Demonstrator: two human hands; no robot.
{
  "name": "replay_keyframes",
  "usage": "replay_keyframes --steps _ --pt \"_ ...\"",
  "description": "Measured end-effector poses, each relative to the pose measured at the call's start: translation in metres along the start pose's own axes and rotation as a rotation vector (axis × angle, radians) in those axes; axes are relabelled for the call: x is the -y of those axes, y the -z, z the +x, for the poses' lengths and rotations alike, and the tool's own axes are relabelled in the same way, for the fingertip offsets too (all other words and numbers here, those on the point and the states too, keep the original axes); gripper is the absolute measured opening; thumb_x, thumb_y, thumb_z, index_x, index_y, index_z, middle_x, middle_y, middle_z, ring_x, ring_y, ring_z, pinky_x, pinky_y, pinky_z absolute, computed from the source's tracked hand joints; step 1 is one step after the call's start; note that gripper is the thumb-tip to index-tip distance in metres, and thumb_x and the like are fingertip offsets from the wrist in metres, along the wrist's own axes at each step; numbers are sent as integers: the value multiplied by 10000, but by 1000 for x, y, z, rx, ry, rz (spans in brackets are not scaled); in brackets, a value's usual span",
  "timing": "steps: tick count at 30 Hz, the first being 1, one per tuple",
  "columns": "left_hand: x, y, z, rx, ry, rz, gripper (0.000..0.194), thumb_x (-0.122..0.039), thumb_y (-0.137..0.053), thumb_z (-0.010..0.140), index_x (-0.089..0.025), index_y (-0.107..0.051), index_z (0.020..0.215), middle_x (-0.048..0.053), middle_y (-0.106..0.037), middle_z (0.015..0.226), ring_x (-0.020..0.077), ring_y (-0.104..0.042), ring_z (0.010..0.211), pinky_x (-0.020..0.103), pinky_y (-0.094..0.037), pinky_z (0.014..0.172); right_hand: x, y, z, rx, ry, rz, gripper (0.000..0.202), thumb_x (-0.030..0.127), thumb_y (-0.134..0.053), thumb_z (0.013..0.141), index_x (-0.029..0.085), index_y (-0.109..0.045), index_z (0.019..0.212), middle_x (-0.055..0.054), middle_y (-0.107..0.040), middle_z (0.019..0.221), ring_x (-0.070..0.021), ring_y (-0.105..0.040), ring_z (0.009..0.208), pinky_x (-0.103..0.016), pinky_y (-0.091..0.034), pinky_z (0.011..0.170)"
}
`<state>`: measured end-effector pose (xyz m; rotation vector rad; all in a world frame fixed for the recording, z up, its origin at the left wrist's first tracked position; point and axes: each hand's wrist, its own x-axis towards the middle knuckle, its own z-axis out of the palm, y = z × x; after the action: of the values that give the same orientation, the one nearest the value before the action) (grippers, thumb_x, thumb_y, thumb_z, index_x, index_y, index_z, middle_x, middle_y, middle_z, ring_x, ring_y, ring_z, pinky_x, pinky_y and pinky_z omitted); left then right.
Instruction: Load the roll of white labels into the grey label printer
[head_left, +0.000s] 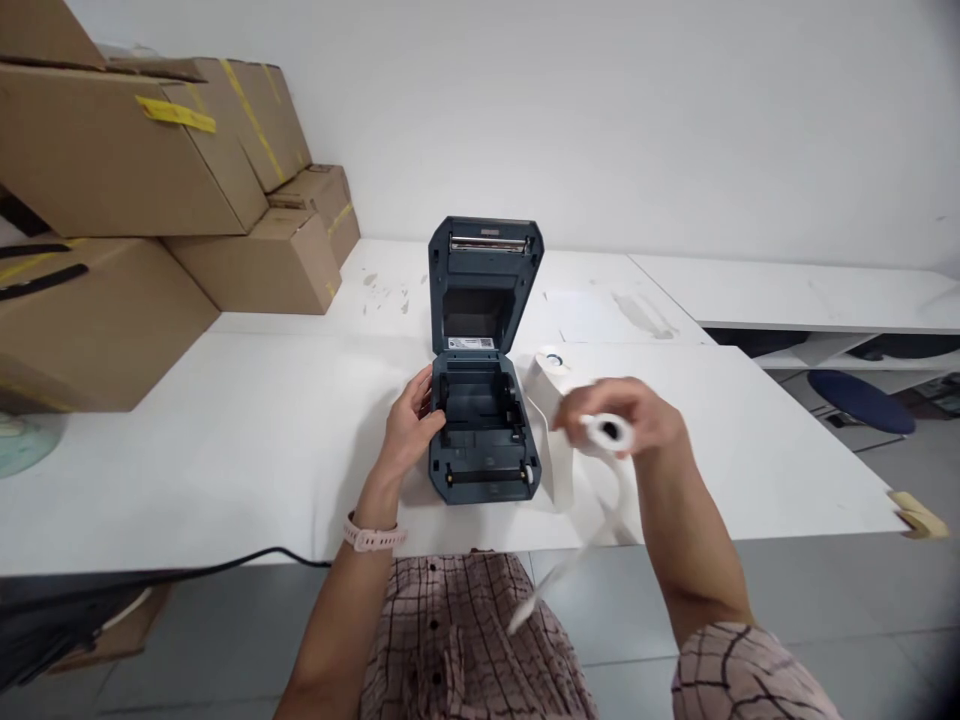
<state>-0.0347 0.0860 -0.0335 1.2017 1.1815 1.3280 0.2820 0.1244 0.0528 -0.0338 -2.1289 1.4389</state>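
Observation:
A dark label printer [484,440] sits on the white table with its lid [486,285] raised and its roll bay showing. My left hand [411,425] grips the printer's left side, thumb over the rim and fingers along the outer wall. To the right of the printer, my right hand [622,410] is closed around a small white label roll [609,432], its core facing me. A white strip [559,575] trails below that hand past the table edge, blurred by motion. Another white label roll [553,375] stands against the printer's right side, its loose strip [559,460] hanging toward me.
Cardboard boxes [127,150] are stacked at the left on the white table [247,440]. A black cable [255,555] runs along the front edge. A white sheet [585,315] lies behind the printer. A blue stool [862,400] stands at the far right.

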Motion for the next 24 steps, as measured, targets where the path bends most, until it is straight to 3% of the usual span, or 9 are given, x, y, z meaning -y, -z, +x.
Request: replay_keyframes --steps 2,4,8,11,13,16,19,22,24 --pt "1 0 0 -6 1 13 802 -182 -692 757 -193 -478 1530 144 -527 1582 310 -525 1444 486 -402 1225 -1 2 -52 -279 66 43 372 439 -839 827 320 -738 1165 -25 -775 866 -205 -731 797 -428 -611 846" --pt "2 0 0 -10 -1 20 792 -184 -683 759 -180 -486 1526 149 -518 1589 311 -520 1448 487 -395 1230 -8 4 -91 -486 -90 -1 332 406 -864 804 316 -747 1102 -40 -787 907 -232 -751 856 -462 -610 886" --pt "3 -1 -1 -1 -15 15 809 -192 -688 755 -183 -478 1536 155 -536 1573 317 -555 1413 505 -405 1220 -43 4 -112 -732 -477 -34 395 406 -903 744 265 -709 1058 -83 -788 1097 -236 -742 942 -385 -603 805" --pt "2 1 -2 -1 -6 40 899 -238 -718 782 -229 -368 1610 159 -543 1566 321 -571 1398 548 -400 1212 -69 3 -103 -763 -555 9 436 462 -895 728 247 -675 1037 -97 -767 1184 -215 -731 931 -371 -593 827" --pt "1 3 -3 -1 0 65 950 -272 -732 802 -251 -291 1643 165 -536 1571 324 -567 1403 570 -390 1211 -77 5 -102 -743 -563 19 499 445 -903 712 259 -672 1114 -107 -734 1293 -237 -712 1108 -403 -563 969" --pt "1 4 -3 2 -2 87 956 -311 -730 826 -262 -254 1654 170 -528 1576 328 -569 1401 581 -410 1192 -75 17 -111 -688 -570 50 746 387 -908 710 343 -581 1380 -92 -604 1519 -256 -550 1419 -460 -425 1183" --pt "1 4 -4 6 -14 112 907 -334 -712 851 -272 -279 1646 163 -533 1573 327 -571 1398 573 -435 1177 -70 36 -112 -686 -573 26 805 402 -849 782 389 -481 1498 -76 -484 1628 -262 -416 1534 -515 -329 1254" --pt "1 2 -4 -4 -21 102 902 -320 -715 837 -255 -301 1637 166 -540 1567 322 -588 1378 562 -441 1177 -73 57 -89 -680 -611 -52 831 373 -871 742 378 -501 1487 -62 -436 1661 -273 -358 1564 -519 -293 1272" --pt "0 1 -4 -14 -15 75 921 -304 -720 819 -235 -298 1635 175 -541 1564 322 -598 1368 562 -437 1180 -80 66 -65 -618 -658 -83 864 344 -901 671 339 -539 1456 -70 -475 1633 -299 -426 1517 -511 -348 1240"
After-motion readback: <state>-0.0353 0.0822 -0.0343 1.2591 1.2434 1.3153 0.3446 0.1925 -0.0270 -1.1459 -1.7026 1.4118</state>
